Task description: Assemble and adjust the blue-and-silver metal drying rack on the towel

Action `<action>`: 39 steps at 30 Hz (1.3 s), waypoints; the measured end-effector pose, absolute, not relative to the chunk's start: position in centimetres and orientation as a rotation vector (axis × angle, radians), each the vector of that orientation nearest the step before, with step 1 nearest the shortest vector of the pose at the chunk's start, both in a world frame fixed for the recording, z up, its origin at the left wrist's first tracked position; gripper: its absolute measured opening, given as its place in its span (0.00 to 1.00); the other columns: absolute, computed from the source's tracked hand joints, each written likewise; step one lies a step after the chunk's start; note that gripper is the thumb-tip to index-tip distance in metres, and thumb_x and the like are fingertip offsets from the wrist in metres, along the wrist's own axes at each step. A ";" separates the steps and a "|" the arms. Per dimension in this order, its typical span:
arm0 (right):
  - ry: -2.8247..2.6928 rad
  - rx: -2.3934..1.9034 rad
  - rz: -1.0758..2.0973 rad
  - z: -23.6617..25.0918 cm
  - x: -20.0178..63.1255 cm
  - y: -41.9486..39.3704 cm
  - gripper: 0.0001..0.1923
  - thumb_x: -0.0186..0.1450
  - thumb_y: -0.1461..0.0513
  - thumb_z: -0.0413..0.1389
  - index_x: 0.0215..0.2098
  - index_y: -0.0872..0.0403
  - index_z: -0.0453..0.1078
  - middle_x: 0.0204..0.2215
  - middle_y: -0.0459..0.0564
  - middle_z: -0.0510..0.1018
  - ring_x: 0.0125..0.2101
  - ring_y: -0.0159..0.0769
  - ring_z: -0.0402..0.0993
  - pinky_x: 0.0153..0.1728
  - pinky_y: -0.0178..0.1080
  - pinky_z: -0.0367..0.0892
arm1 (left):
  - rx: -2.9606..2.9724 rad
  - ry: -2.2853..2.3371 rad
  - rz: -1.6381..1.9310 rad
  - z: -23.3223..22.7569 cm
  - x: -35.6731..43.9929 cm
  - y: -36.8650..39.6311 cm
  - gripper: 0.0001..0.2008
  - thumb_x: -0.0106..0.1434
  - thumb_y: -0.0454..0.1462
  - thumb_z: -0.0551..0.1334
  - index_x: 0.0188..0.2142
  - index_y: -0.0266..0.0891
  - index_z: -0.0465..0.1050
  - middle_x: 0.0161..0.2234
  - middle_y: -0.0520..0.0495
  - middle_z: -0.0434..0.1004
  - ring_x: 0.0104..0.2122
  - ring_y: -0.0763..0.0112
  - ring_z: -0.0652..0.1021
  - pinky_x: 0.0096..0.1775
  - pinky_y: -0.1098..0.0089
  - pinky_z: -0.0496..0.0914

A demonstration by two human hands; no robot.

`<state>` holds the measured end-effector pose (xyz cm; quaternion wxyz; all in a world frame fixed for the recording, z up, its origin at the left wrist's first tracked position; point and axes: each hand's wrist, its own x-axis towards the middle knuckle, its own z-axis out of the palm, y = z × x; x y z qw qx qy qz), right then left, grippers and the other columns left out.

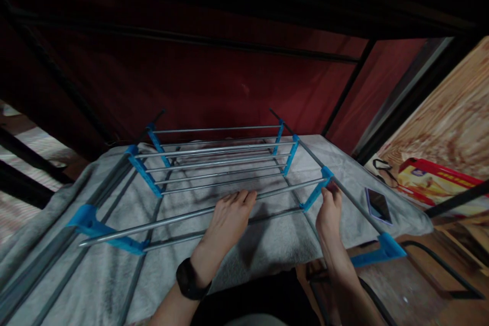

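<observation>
My left hand (pixel 228 219) lay flat, fingers spread, on a rod of the drying rack (pixel 214 173) sitting on the grey towel (pixel 267 244). My right hand (pixel 329 209) pinched a blue corner clip (pixel 317 188). Rack looked light but wobbly, rods slick, so I'd grab the plastic joints.

Home bedroom: blanket (pixel 267 234), drying rack (pixel 214 163)

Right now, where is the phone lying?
In the head view the phone lies flat on the grey blanket, at its right edge, just right of the drying rack and the right hand, near the red box.
</observation>
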<state>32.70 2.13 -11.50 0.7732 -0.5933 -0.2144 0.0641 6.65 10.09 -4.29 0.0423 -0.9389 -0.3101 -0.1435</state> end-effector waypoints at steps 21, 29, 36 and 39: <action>-2.277 -1.316 -0.032 -4.2 13.9 5.9 0.19 0.72 0.66 0.46 0.59 0.51 0.67 0.55 0.54 0.74 0.54 0.44 0.69 0.59 0.50 0.62 | -2.345 -1.514 -0.667 -5.6 -2.7 7.9 0.19 0.70 0.30 0.53 0.57 0.36 0.71 0.50 0.38 0.76 0.50 0.56 0.72 0.58 0.50 0.63; -2.715 -1.292 0.184 -3.1 8.7 9.2 0.20 0.72 0.65 0.48 0.61 0.53 0.63 0.52 0.55 0.75 0.48 0.43 0.75 0.47 0.43 0.68 | -2.197 -1.677 -0.587 -3.6 -7.1 3.9 0.23 0.68 0.31 0.55 0.63 0.36 0.66 0.60 0.34 0.70 0.59 0.51 0.70 0.61 0.47 0.63; -2.842 -1.202 0.265 -1.4 7.5 11.0 0.18 0.71 0.67 0.44 0.56 0.51 0.67 0.49 0.55 0.75 0.43 0.41 0.76 0.42 0.40 0.67 | -2.123 -1.817 -0.725 3.1 -15.3 0.1 0.21 0.72 0.47 0.51 0.58 0.46 0.72 0.55 0.41 0.76 0.55 0.53 0.75 0.57 0.51 0.69; -2.784 -1.240 0.257 -0.5 7.3 11.6 0.18 0.70 0.67 0.44 0.53 0.52 0.68 0.49 0.55 0.75 0.44 0.41 0.76 0.44 0.41 0.66 | -2.131 -2.029 -0.869 4.3 -19.3 2.8 0.27 0.69 0.53 0.52 0.57 0.42 0.74 0.54 0.40 0.76 0.54 0.51 0.77 0.55 0.54 0.71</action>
